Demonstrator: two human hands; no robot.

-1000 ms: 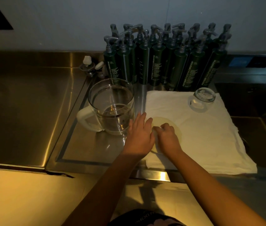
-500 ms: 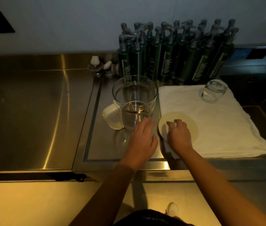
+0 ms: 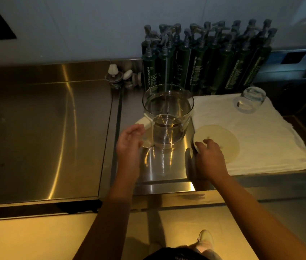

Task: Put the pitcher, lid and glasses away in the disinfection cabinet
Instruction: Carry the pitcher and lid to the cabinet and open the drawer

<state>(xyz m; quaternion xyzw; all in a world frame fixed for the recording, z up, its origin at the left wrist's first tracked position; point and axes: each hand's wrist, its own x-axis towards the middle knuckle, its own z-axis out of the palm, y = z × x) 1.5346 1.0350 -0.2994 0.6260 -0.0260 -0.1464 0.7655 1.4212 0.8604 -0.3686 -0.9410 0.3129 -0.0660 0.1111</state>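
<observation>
A clear glass pitcher with a white handle stands upright on the steel counter, with a glass nested inside it. My left hand is at the handle, fingers curled and apart, not clearly closed around it. A round cream lid lies flat on the white towel. My right hand rests on the lid's near left edge, fingers pinching the rim. A second glass lies on its side at the towel's far right corner.
Several dark green pump bottles stand in rows against the back wall. Small stoppers sit left of them. A steel drainboard fills the left. The counter's front edge runs below my hands.
My left hand moved left from beside the lid to the pitcher's handle. My right hand stayed on the lid's edge. The camera shifted, so everything sits further right in view.
</observation>
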